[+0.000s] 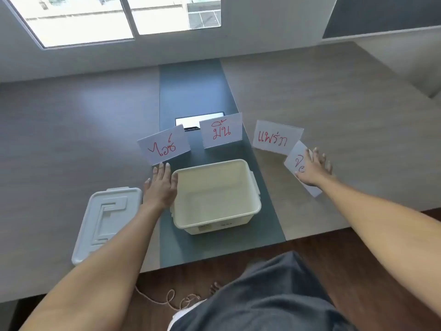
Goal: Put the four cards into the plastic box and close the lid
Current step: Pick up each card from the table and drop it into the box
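The left hand (160, 187) lies flat and released against the empty plastic box (216, 197), steadying it near the table's front edge, while the right hand (312, 169) grasps the rightmost card (294, 156), likely first in.

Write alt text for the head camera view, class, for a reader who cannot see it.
An open, empty cream plastic box sits on a table, the left hand resting flat beside it and the right hand on one of four white cards with red handwriting. The grey lid lies at left.
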`<state>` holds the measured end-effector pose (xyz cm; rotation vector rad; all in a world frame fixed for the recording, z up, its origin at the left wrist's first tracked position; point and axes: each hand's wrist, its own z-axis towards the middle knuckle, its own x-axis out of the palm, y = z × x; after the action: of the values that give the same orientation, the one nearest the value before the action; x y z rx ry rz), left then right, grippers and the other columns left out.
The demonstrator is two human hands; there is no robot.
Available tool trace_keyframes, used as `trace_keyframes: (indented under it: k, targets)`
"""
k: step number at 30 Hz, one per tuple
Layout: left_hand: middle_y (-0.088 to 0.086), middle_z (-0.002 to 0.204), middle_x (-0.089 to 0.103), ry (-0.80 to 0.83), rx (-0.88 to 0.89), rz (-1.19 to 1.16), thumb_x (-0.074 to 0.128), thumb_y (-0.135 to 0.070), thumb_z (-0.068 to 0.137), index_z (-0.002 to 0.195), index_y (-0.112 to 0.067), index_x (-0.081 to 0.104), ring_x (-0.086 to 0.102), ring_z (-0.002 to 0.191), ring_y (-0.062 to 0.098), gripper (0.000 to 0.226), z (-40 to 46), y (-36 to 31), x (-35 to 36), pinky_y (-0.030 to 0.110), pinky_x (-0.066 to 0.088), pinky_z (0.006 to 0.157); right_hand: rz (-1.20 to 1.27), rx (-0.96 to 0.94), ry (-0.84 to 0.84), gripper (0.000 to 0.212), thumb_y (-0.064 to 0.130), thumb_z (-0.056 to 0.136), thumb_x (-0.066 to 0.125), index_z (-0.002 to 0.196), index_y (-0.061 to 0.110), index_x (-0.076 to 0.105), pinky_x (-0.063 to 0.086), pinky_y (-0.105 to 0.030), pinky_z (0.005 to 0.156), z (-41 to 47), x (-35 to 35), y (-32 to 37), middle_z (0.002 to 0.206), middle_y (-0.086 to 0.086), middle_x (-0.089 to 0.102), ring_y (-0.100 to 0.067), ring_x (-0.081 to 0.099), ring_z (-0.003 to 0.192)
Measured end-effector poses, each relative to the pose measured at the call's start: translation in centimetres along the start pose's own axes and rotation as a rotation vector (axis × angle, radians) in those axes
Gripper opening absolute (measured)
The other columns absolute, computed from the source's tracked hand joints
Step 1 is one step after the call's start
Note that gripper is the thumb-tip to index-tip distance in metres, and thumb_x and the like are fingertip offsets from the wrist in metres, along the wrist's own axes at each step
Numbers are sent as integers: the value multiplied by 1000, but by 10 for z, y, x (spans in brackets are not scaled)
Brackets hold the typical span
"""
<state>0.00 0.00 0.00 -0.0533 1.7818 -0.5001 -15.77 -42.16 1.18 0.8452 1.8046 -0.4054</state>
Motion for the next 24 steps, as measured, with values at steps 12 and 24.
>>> trace_keyframes:
  k: [12,24]
  targets:
    - [-2,166,13,13,-40,-38,9,-44,104,159,-21,4,8,154,18,59,-12,-2,15,44,13,120,6,69,-69,87,13,92,56,157,18,-1,29,-49,108,-2,-1,1,149,-20,28,-41,38,131]
    - [4,165,20,21,-49,-37,7,-44,104,159,-22,0,11,153,21,59,-15,-6,14,47,20,116,8,-13,-72,14,2,88,54,102,5,55,46,-34,67,-27,-17,38,112,-17,64,-34,62,89]
